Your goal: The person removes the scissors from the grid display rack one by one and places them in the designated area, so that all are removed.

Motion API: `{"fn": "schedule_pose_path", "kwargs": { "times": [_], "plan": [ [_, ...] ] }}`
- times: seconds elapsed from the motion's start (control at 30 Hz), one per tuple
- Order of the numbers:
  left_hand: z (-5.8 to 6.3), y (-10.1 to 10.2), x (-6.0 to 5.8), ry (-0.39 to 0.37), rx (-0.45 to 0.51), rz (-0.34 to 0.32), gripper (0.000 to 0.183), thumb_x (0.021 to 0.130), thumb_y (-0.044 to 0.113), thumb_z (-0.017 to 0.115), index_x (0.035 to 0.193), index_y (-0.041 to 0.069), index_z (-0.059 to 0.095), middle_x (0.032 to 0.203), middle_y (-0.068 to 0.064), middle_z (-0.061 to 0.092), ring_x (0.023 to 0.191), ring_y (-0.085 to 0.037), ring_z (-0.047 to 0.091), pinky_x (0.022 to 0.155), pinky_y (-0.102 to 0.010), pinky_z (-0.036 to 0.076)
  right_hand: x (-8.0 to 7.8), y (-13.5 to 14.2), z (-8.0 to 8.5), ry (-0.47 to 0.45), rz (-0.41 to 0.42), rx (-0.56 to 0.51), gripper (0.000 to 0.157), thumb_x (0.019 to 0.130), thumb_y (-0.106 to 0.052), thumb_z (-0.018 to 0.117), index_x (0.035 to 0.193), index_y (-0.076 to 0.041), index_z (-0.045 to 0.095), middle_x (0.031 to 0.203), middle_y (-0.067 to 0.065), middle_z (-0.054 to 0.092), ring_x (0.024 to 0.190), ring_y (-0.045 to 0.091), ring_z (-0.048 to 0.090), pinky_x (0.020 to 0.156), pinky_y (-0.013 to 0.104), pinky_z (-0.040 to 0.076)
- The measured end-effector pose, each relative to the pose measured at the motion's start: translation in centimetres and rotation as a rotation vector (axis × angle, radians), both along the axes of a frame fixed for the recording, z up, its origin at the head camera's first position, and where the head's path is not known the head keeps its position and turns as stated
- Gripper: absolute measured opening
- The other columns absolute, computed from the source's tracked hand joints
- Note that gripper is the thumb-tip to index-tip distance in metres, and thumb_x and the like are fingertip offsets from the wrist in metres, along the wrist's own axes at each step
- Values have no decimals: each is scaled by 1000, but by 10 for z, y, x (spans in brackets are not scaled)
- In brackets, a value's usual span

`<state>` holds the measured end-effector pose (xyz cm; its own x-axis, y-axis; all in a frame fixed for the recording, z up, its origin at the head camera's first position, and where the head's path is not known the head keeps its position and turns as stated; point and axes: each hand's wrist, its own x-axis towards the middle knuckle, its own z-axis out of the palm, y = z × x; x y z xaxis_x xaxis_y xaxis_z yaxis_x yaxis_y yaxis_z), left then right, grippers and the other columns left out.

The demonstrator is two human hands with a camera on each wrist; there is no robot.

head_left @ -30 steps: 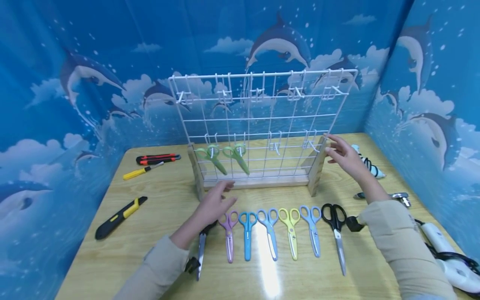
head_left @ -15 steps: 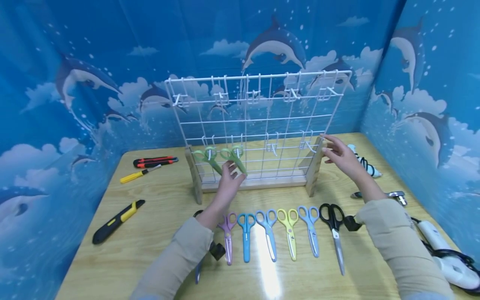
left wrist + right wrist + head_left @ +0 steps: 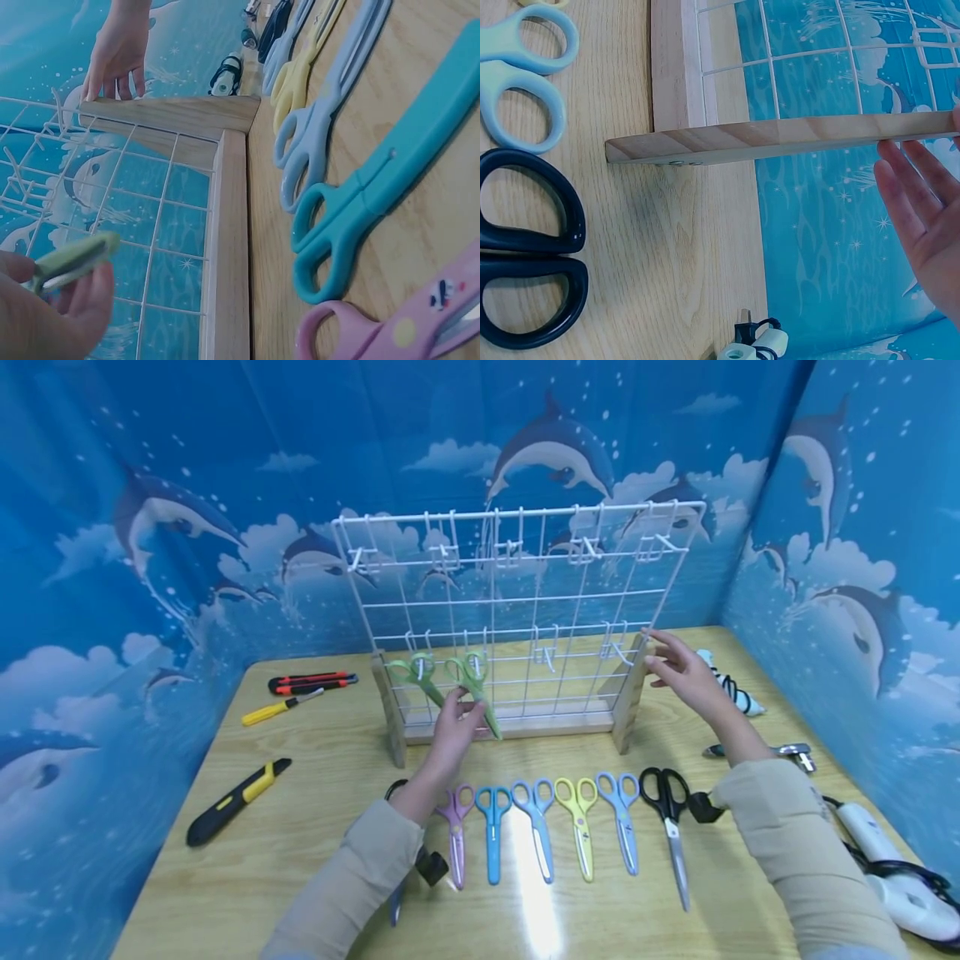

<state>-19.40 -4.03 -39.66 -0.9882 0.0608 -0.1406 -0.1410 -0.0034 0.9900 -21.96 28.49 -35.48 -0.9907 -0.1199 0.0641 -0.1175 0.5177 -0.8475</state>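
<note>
My left hand (image 3: 450, 735) pinches a green pair of scissors (image 3: 491, 717) by its blades, thumb on the near side. Its handle loops are still at a hook on the white wire rack (image 3: 517, 602). In the left wrist view, the blunt green tip (image 3: 86, 253) pokes out between thumb and fingers. Just to the left hangs a second green pair of scissors (image 3: 401, 670), partly behind the left fingers. At the rack's right end, my right hand (image 3: 684, 672) rests its fingertips on the wooden side post (image 3: 780, 135), with fingers fairly straight.
Before the rack lies a row of scissors, including purple (image 3: 457, 835), teal (image 3: 492, 835), yellow (image 3: 581, 827) and black-handled (image 3: 666, 797). Utility knives (image 3: 238, 802) and a yellow screwdriver (image 3: 273, 710) lie left. A hammer (image 3: 795, 752) and corded white tools (image 3: 900, 877) lie right.
My left hand has moved from the table's front up to the right-hand green scissors and taken hold of them; their blades have swung slightly outward. The right hand stays at the post.
</note>
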Motion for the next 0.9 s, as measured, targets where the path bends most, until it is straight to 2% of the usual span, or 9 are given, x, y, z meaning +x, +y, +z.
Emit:
{"fn": "schedule_pose_path", "kwargs": {
  "times": [0.17,0.3,0.4,0.53,0.7,0.73,0.83,0.87,0.9],
  "plan": [
    [1,-4,9,57,25,-9,28,83,21,52,105,5,48,91,-12,56,70,-18,57,67,-32,52,-1,0,0,2,1,3,52,87,-36,41,134,-22,23,129,21,33,97,22,49,75,29,48],
    [5,-9,20,138,32,-36,28,81,22,56,102,5,50,86,-10,56,66,-17,56,61,-30,52,-1,0,0,3,-1,1,52,87,-35,42,134,-22,23,128,21,34,95,16,50,75,29,49],
    [10,-15,32,200,35,-85,28,80,20,57,102,4,51,85,-11,55,66,-17,55,59,-31,52,0,0,0,0,-3,-4,52,87,-35,42,134,-21,23,128,21,34,93,13,50,74,27,49],
    [16,-27,49,249,-20,-120,25,79,18,58,100,5,53,84,-11,55,66,-18,55,58,-31,52,-1,0,0,-2,-7,-2,53,87,-35,42,134,-20,22,128,22,34,92,12,50,73,24,48],
    [22,-53,68,223,-127,-74,22,78,14,60,98,4,56,84,-12,57,70,-19,56,63,-31,51,-2,1,1,-10,-9,-2,54,87,-35,42,134,-20,20,129,22,33,97,18,49,75,27,48],
    [5,-64,64,241,-149,-64,23,79,17,59,99,6,56,84,-10,58,71,-18,56,63,-30,51,-2,1,1,-13,-10,-3,54,87,-35,42,134,-21,20,129,22,32,98,20,49,75,27,48],
    [-46,-98,56,222,-240,5,27,78,30,59,102,16,56,88,-3,59,76,-15,57,65,-28,51,-2,1,0,-19,-6,-7,54,87,-34,41,135,-21,19,129,23,32,103,26,45,74,24,48],
    [-52,-108,59,223,-235,8,28,79,31,57,103,16,56,90,-2,59,78,-14,56,67,-27,50,-2,1,0,-19,-5,-12,54,87,-34,42,135,-21,20,129,22,31,104,27,44,73,23,48],
    [-69,-121,56,218,-258,23,30,79,35,56,105,19,55,92,-1,59,80,-14,57,66,-25,50,-2,1,0,-18,-4,-12,54,87,-34,42,135,-20,19,129,23,31,104,27,44,73,22,48]
  ]
}}
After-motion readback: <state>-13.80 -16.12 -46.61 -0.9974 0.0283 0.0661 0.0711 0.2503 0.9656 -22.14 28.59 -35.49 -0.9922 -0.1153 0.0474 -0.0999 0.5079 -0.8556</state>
